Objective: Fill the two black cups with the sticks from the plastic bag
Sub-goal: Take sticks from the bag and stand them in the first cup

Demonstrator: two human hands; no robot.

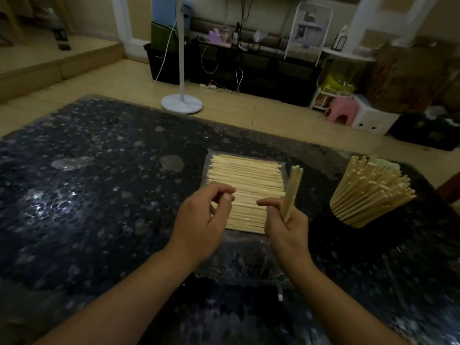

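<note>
Sticks (pixel 245 192) lie in a flat row inside a clear plastic bag (pixel 234 257) on the dark speckled table (pixel 87 183), at the middle of the scene just beyond the hands. The right hand (pixel 286 226) grasps a small bunch of sticks (pixel 292 192), which stands nearly upright and leans a little to the right over the right edge of the bag. The left hand (pixel 201 220) hovers over the near left part of the row with its fingers curled and thumb meeting the fingertips; whether it pinches a stick I cannot tell. To the right, a black cup (pixel 353 221) is packed with sticks that fan out up and to the right. Far across the floor stands a white fan base (pixel 181 103).
</note>
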